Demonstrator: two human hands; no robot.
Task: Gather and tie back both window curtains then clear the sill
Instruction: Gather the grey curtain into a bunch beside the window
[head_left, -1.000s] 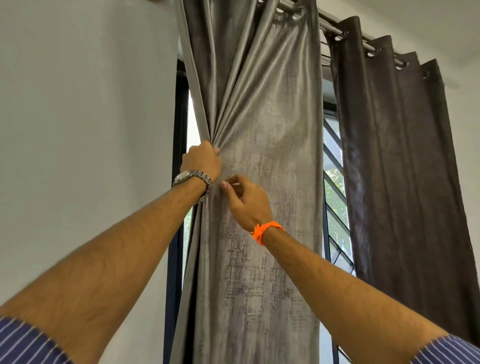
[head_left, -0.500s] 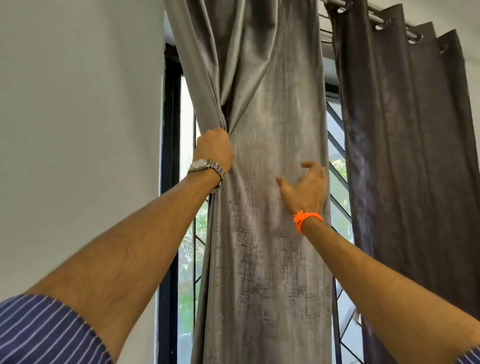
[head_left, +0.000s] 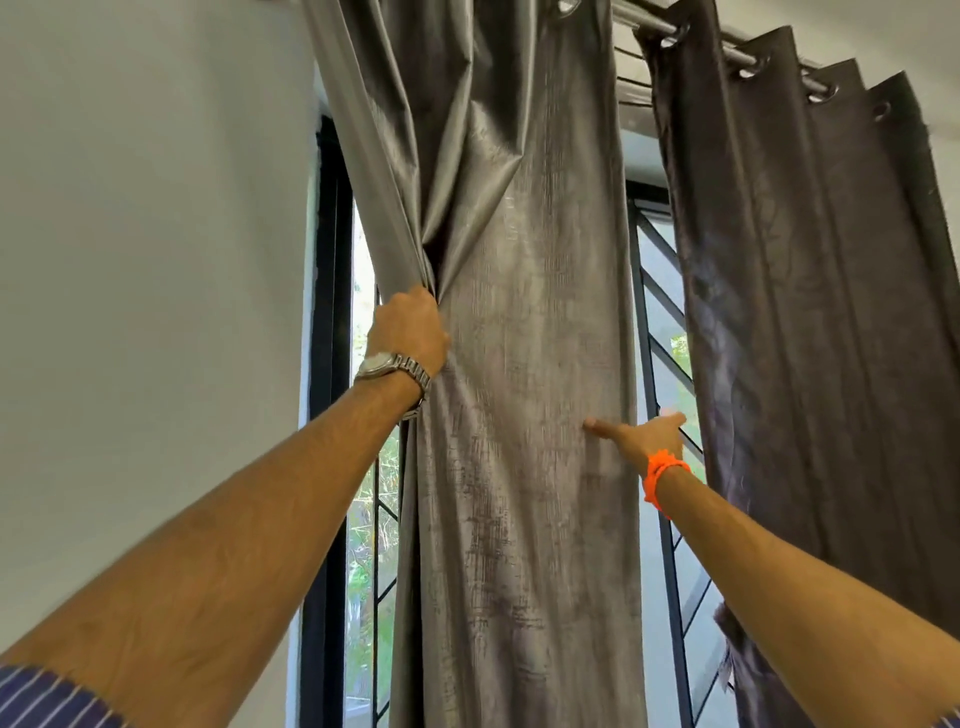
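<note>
A plain white wall (head_left: 156, 260) fills the left of your view, ending at a black window frame (head_left: 327, 312) with greenery showing through the glass. A silver metal curtain rod (head_left: 727, 49) runs across the top, and both curtains hang from it by eyelets.

The shiny pale grey textured curtain (head_left: 530, 364) hangs in the middle of the window. Your left hand (head_left: 410, 330), with a silver metal wristwatch (head_left: 387, 366) on the wrist, is clenched round the gathered folds at that curtain's left edge, so the cloth fans out above your fist and drops straight below it.

Your right hand (head_left: 652, 439), with a bright orange braided band (head_left: 662, 473) on the wrist, is at the same curtain's right edge. Its thumb (head_left: 602, 427) lies stretched out on the front of the fabric, while the fingers are blurred beyond the edge; whether they have hold of the cloth cannot be told.

The darker brown-grey curtain (head_left: 810, 312) hangs loose to the right, apart from both hands, with the black diagonal window grille (head_left: 660, 312) showing in the gap between the two curtains.
</note>
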